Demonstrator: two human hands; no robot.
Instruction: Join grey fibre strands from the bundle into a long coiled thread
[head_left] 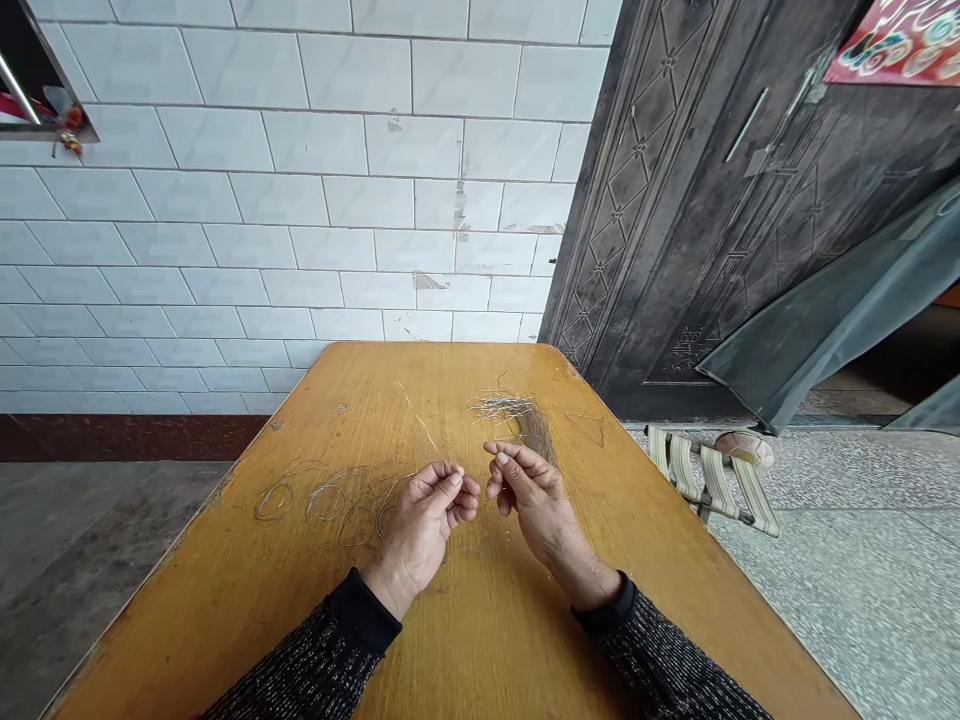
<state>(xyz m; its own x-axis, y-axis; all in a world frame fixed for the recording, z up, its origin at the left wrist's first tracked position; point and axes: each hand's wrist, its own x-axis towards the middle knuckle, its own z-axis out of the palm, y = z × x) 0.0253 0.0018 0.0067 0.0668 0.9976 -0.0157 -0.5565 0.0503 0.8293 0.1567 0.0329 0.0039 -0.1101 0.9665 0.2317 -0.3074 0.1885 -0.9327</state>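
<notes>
My left hand (pixel 425 515) is closed in a pinch on a thin wire (pixel 420 420), whose free end rises up and to the left over the table. A short gap to the right, my right hand (pixel 532 495) is also pinched, thumb against index finger; whatever lies between them is too fine to make out. Just beyond it lies a bundle of thin wires (pixel 534 428), bent over, with loose ends spread to the left. Several loose wire loops (pixel 325 502) rest on the table left of my left hand, some partly hidden behind it.
The wooden table (pixel 480 640) reaches to a white tiled wall (pixel 360 150). A dark patterned door (pixel 675 200) with a grey-green curtain (pixel 840 310) stands at the right. Beside the table's right edge is a low stool with striped straps (pixel 716 478).
</notes>
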